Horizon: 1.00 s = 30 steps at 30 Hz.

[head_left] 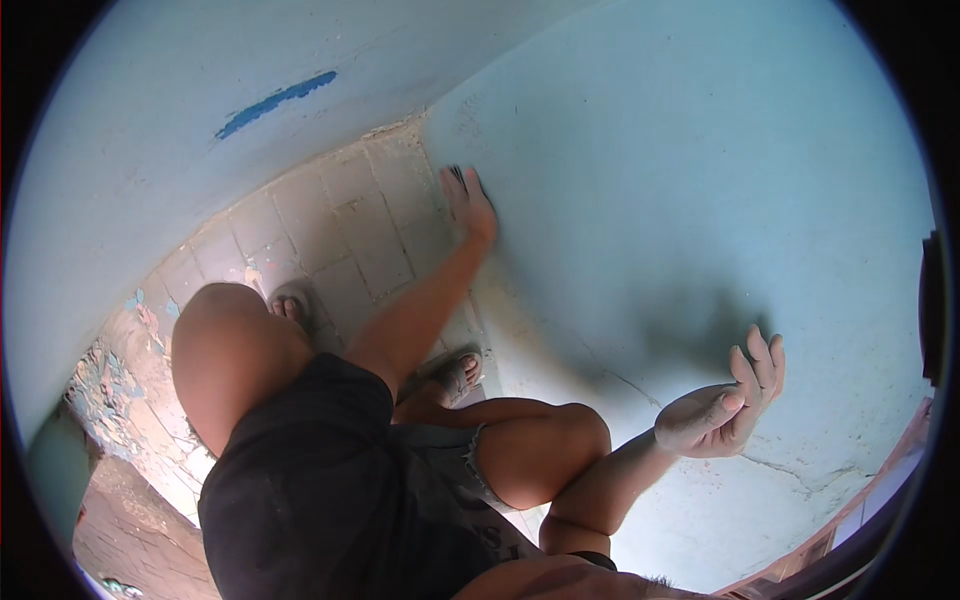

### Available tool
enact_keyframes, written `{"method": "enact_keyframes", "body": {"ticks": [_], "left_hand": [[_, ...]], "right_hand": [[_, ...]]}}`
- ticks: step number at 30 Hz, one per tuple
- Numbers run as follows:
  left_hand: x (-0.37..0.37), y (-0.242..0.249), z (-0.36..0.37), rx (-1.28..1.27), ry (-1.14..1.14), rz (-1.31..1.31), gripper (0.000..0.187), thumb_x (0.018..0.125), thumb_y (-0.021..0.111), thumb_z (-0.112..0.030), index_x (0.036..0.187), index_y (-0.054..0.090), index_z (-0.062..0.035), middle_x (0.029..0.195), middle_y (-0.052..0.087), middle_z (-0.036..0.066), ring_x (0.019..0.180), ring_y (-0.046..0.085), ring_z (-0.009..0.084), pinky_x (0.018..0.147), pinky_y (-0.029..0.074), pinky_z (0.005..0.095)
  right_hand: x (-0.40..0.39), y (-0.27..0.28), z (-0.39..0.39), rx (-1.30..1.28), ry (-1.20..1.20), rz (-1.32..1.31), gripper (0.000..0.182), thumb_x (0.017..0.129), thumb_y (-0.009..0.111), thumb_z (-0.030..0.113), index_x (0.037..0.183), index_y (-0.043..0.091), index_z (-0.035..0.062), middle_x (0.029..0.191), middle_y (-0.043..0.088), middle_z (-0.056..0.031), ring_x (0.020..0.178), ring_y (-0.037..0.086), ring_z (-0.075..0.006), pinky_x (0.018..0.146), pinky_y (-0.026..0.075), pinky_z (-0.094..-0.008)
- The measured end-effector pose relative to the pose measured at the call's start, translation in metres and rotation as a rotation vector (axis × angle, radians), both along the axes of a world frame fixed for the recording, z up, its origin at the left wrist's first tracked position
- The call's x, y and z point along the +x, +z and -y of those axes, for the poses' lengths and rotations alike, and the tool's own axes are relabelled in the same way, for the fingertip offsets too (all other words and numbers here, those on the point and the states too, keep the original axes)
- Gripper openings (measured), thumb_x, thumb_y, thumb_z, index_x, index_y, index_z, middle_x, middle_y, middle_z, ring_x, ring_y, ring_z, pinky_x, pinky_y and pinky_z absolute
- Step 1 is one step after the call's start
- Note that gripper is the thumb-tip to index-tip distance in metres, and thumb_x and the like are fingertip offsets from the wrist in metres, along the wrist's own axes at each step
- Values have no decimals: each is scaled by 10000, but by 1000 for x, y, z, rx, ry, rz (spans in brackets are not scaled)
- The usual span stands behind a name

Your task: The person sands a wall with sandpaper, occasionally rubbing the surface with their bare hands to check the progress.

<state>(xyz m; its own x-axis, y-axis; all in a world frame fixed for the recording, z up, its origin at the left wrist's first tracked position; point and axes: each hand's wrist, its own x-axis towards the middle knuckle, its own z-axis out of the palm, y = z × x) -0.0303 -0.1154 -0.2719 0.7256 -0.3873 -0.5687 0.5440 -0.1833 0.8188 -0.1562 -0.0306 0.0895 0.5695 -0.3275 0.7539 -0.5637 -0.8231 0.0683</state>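
Note:
My left hand is flat against the light-blue wall, low down near the floor corner. A thin dark sheet shows between and beside its fingertips; the palm covers most of it, and I cannot make out its kind. My right hand is raised close to the same wall, further right. Its fingers are loosely curved and apart, with the palm turned toward me and nothing in it. Pale dust coats the fingers of both hands.
Pale floor tiles run along the wall's foot. Both sandalled feet rest there, knees bent. Another blue wall bears a dark-blue paint streak. Paint flakes lie at left. Cracks mark the wall's lower part.

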Motion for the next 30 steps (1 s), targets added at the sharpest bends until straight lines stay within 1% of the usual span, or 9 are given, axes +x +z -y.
{"method": "enact_keyframes", "body": {"ticks": [3,7,10,14,17,21,24,26,30], "left_hand": [[40,-60,19,-141,22,78,764,1050,278,-547,1588,171,-15,1660,152,183,1540,108,333,1248,87,414],[-17,-40,4,-25,61,-32,789,1043,303,-563,1585,173,-4,1659,159,180,1541,116,316,1247,94,399],[-35,-8,-3,25,96,-250,799,1037,318,-569,1586,173,-7,1661,167,167,1541,124,309,1245,85,407],[83,20,32,-175,76,10,786,1034,336,-550,1591,170,-20,1667,166,149,1543,121,297,1244,54,425],[70,-8,37,-133,88,93,773,1041,318,-549,1591,177,-24,1668,159,153,1542,120,298,1243,63,409],[-36,-57,-5,-6,44,-100,797,1046,288,-563,1583,153,11,1662,132,198,1543,107,317,1245,74,402],[12,1,-10,-177,18,-326,805,1048,304,-555,1579,139,28,1658,125,214,1543,98,321,1249,74,408],[54,1,14,-123,2,-27,786,1052,312,-535,1578,148,26,1657,132,211,1541,106,326,1248,88,407],[61,-40,26,-197,67,57,770,1054,330,-507,1581,138,21,1657,144,205,1538,116,335,1246,101,387]], "right_hand": [[-17,-3,2,19,93,-8,449,1075,373,265,1029,694,-46,1125,704,-226,1256,535,-377,1077,373,-501],[-13,-12,6,17,162,107,451,1076,376,273,1012,694,-40,1116,710,-217,1237,548,-365,1065,373,-484],[-12,-16,9,-124,5,-49,449,1076,382,274,947,694,-21,1078,724,-199,1187,572,-340,1048,374,-440],[-15,-14,6,-87,1,-133,461,1077,376,279,938,692,-26,1060,725,-208,1192,568,-343,1045,374,-445],[-2,-12,13,-46,77,140,464,1072,388,345,913,695,36,1021,734,-176,1215,542,-321,1042,372,-438],[10,-14,21,-127,26,-81,441,1063,436,329,889,699,20,999,737,-181,1165,579,-340,1029,390,-438],[6,-12,22,-143,23,-94,439,1059,450,327,872,696,15,990,738,-182,1157,585,-348,1024,395,-445],[-5,-10,16,-70,48,-31,469,1067,409,333,912,694,-5,1032,725,-211,1208,551,-362,1043,379,-481],[-24,-4,11,0,82,3,480,1071,361,325,988,692,-13,1121,701,-224,1268,513,-366,1077,360,-501]]}}
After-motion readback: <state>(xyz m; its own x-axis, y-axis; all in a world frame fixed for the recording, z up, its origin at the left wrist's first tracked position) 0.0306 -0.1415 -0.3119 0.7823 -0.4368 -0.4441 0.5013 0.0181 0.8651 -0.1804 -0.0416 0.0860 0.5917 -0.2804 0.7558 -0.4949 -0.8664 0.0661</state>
